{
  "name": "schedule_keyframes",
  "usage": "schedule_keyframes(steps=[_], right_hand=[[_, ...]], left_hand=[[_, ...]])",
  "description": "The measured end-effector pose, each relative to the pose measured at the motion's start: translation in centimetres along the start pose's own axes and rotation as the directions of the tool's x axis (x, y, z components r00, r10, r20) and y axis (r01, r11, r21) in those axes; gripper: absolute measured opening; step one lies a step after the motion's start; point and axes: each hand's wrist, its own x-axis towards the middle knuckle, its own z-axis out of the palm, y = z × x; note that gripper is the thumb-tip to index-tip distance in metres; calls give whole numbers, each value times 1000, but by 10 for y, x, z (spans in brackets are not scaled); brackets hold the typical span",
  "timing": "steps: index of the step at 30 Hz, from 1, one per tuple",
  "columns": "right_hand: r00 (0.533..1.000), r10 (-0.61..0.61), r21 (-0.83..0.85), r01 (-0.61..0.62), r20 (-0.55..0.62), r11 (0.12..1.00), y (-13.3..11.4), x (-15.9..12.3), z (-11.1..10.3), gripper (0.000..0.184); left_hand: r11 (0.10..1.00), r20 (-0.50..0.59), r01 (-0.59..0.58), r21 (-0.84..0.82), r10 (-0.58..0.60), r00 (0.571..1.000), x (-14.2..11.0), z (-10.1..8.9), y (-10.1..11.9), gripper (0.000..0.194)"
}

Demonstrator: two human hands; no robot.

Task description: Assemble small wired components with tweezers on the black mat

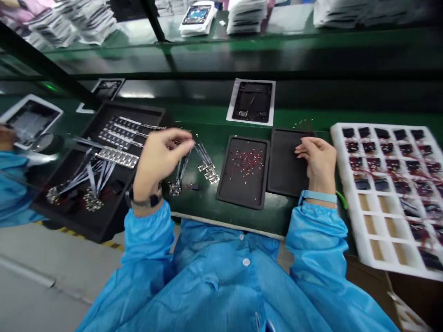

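My left hand (pixel 161 159) is raised over the bench beside the black box, thumb and forefinger nearly meeting in a pinch; anything between them is too small to make out. Under and beside it lie small circuit boards with ribbon cables (pixel 208 173), some partly hidden by the hand. My right hand (pixel 319 159) hovers at the right side of a black shallow tray (pixel 285 163), fingertips drawn together; what they hold, if anything, does not show. Between my hands, another black tray (pixel 224 186) carries a loose heap of thin red wires with tiny pale ends (pixel 249 161).
A white foam tray (pixel 349 203) at right holds black parts with red wires; several pockets show brown bottoms. The black box (pixel 104 226) at left bears boards and ribbon cables. A black device housing (pixel 254 99) lies behind the trays. A co-worker's sleeve (pixel 14 189) is far left.
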Motion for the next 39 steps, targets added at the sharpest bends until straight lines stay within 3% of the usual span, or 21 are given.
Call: schedule_keyframes(steps=[4, 8, 11, 14, 18, 22, 27, 31, 34, 39], right_hand=[[997, -40, -75, 45, 61, 996, -3, -1, 3, 3], [972, -223, -285, 195, -69, 939, -2, 8, -2, 16], [943, -315, -438, 239, -108, 866, 3, 18, -11, 33], [955, -282, -534, 191, -93, 824, 9, 24, -19, 39], [965, -242, -519, 158, -97, 840, 14, 27, -24, 35], [962, -236, -535, 127, -140, 835, 14, 27, -28, 35], [966, -240, -648, 121, -98, 752, 9, 29, -27, 33], [964, -260, -753, 134, -52, 644, 2, 29, -21, 32], [964, -261, -801, 122, -43, 587, 0, 30, -15, 31], [953, -300, -832, 135, -39, 539, 5, 38, -12, 14]], left_hand=[[952, 281, -27, 304, -63, 958, -78, 8, -46, 31], [921, 408, -100, 375, -67, 910, -103, 34, -73, 43], [911, 420, -147, 386, -32, 907, -102, 45, -80, 32], [890, 429, -173, 421, -27, 903, -100, 44, -87, 22], [868, 417, -139, 477, -84, 905, -106, 32, -94, 27], [925, 390, -126, 359, -27, 920, -103, 30, -89, 36], [934, 183, -42, 355, -26, 983, -73, 62, -84, 37], [906, 170, -16, 424, -62, 984, -56, 89, -88, 35], [907, 132, -5, 422, -56, 990, -53, 96, -93, 26], [940, 107, 17, 341, -57, 993, -53, 97, -93, 7]])
